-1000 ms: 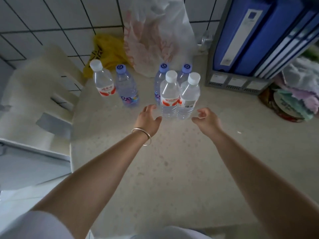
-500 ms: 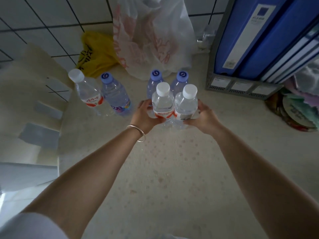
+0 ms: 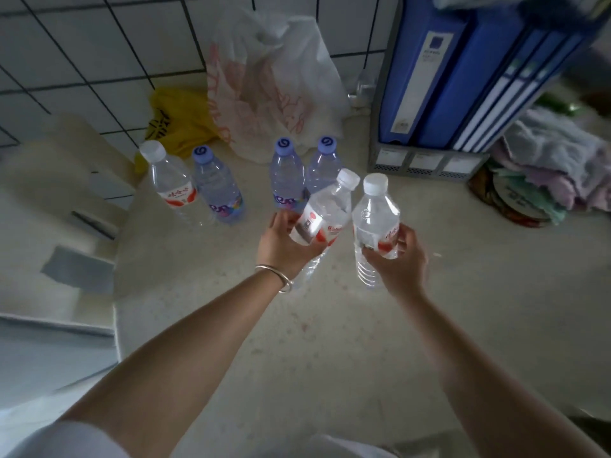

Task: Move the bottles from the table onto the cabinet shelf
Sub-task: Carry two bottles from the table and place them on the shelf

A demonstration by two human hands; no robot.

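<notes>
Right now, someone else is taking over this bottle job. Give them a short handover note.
Left hand: holding a white-cap bottle, tilted, lifted off the table.
Right hand: holding another white-cap bottle, also lifted.
On the table: one white-cap bottle and three purple-cap bottles.
Done: none shelved yet; cabinet not in view.
Left: shelve these two, then the other four.
</notes>
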